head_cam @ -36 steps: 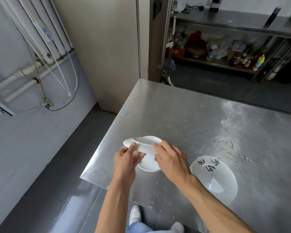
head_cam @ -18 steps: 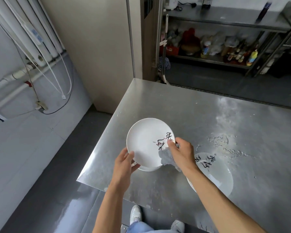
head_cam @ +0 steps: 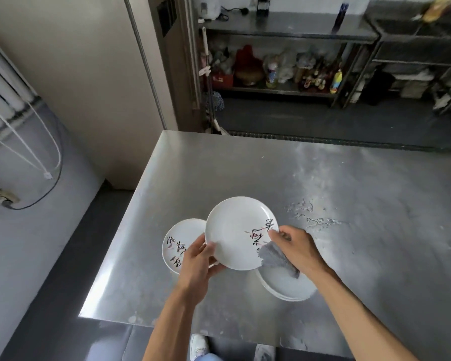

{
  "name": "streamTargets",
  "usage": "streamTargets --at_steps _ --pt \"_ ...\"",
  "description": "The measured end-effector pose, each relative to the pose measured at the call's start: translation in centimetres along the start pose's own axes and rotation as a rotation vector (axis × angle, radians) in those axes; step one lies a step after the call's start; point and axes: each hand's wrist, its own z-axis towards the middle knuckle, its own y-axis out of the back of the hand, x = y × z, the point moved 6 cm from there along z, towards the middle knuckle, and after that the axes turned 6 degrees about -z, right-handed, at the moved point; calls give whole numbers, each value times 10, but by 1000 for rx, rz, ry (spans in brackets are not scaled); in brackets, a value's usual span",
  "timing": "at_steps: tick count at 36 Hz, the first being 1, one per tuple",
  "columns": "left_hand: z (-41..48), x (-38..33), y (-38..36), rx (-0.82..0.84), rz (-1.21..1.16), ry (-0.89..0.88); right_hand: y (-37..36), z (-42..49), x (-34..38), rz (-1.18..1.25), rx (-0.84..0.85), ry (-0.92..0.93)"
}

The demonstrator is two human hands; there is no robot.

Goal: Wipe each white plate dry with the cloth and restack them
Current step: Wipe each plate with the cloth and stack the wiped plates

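- My left hand (head_cam: 198, 259) pinches the lower-left rim of the raised plate (head_cam: 235, 230), which tilts toward me above the bench (head_cam: 245, 165).
- My right hand (head_cam: 294, 246) bunches the grey cloth (head_cam: 274, 256) against the plate's lower-right edge. The rest of its face lies up and left of the cloth, so I judge the wipe sweeps that way.
- A stack (head_cam: 287, 285) sits just below the right hand, and a single plate (head_cam: 180, 238) lies to the left.

Stainless-steel tabletop (head_cam: 245, 173), dulled, with a patch of water droplets (head_cam: 313, 217) toward its right. Behind it: metal shelf rack (head_cam: 284, 35) bearing assorted bottles (head_cam: 271, 74), one yellow bottle (head_cam: 336, 80). Mop (head_cam: 216, 100) leaning beside the rack. White pipes (head_cam: 0, 82) and black cable (head_cam: 37, 201) along the left wall.
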Motion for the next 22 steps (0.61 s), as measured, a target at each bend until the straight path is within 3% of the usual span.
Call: streamTargets --at_steps 13,22 --pt "0 35 -73 221 196 91 52 -23 -88 80 48 -204" --pt "8 54 -82 222 316 162 48 -35 -122 81 110 -317"
